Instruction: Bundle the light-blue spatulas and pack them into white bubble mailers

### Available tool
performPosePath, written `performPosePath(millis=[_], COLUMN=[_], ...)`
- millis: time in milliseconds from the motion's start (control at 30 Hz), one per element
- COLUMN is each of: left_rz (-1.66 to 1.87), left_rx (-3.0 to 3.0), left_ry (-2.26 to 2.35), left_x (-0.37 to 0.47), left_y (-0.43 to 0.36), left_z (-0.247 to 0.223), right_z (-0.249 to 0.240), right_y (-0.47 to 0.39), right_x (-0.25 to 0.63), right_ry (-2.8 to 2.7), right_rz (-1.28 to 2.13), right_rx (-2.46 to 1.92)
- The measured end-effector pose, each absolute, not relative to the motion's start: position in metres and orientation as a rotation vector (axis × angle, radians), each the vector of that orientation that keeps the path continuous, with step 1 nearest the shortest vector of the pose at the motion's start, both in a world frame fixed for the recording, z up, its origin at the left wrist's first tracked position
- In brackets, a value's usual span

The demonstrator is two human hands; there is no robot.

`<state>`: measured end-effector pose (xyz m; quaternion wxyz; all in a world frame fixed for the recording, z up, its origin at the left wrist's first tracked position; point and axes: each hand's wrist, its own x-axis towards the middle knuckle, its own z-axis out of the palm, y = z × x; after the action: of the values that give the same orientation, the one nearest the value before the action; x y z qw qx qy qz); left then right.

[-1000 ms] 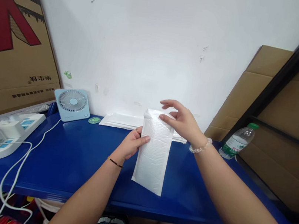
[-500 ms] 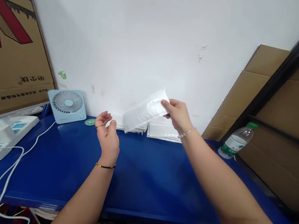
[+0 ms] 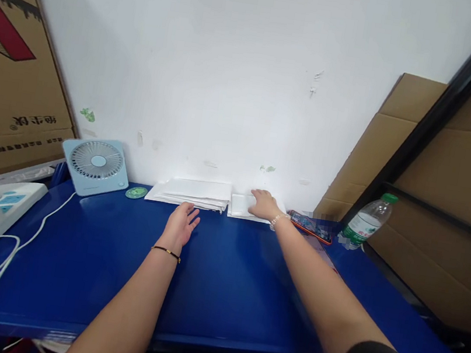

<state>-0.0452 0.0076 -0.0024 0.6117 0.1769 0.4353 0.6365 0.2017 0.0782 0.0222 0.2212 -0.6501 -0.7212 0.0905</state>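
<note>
The padded envelope [image 3: 240,202] that hung tilted in the air from the right hand [image 3: 265,205] half a second ago now seems to lie on the right-hand pile [image 3: 247,218], and that hand has come down with it. From the left, I see a big cardboard box [image 3: 22,91], its contents hidden, then a power strip [image 3: 23,192] filled with plugs near the bench's [image 3: 217,298] left edge. A blue fan [image 3: 98,161] leans back by the rear edge, beside a green disc [image 3: 136,192]. The left-hand pile [image 3: 198,188] sits against the wall, perhaps to stay lined up; whether its envelopes hold anything, I can't tell. In front, the left hand [image 3: 179,226] is loosely open, holding nothing. The right hand spreads its fingers over the envelope, apparently resting rather than gripping. Toward the right rear corner lie a phone [image 3: 311,228] and an upright, capped bottle [image 3: 365,222], its fill unclear.
</note>
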Motion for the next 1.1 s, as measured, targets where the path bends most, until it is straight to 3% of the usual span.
performPosePath(millis=[200, 367, 433, 600, 700, 1100], left_rz=[1.384, 1.268, 1.205, 1.160, 1.211, 1.798], left_rx=[0.516, 0.793, 0.881, 0.985, 0.934, 1.089], left_ry=[1.004, 1.006, 0.956, 0.537, 0.320, 0.484], left_x=[-0.033, -0.025, -0.018, 0.001, 0.005, 0.020], left_y=[0.003, -0.011, -0.016, -0.033, -0.043, -0.049], left_z=[-0.008, -0.006, -0.004, 0.002, 0.007, 0.057], right_z=[0.012, 0.033, 0.041, 0.030, 0.012, -0.017], right_y=[0.048, 0.030, 0.018, -0.024, -0.039, -0.038], right_x=[0.249, 0.259, 0.260, 0.229, 0.200, 0.172], right_ry=[-2.091, -1.930, -1.770, -1.363, -1.254, -0.570], right_rz=[-0.015, -0.166, 0.048, 1.293, 1.673, 1.908], right_rx=[-1.970, -1.941, -1.748, -1.134, -0.997, -0.744])
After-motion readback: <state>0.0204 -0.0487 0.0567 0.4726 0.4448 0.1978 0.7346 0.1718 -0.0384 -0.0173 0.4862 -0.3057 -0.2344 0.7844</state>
